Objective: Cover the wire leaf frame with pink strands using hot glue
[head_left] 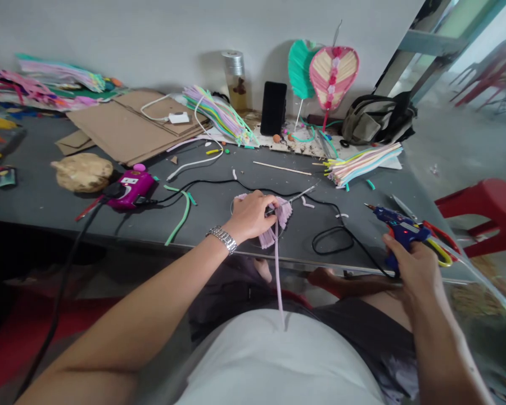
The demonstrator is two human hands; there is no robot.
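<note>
My left hand [255,214], with a metal watch on its wrist, is closed on a lilac pipe-cleaner piece [267,238] at the table's front edge. A thin twisted wire [300,194] sticks out of this piece to the upper right. One long lilac pipe cleaner [278,270] hangs from under my fingers toward my shirt. At the right, my right hand [417,261] is around the handle of a blue glue gun [398,222], whose nozzle points to the upper left. The palm hides part of the handle. Scissors [441,253] with yellow-and-red handles lie beside the gun.
A black cord [253,185] runs from the purple power socket [130,188] and loops across the table. Behind are cardboard [139,121], pipe-cleaner bundles [221,115], a phone [273,109], a jar [235,79] and two leaf-shaped fans [334,76]. A red stool [484,214] stands right.
</note>
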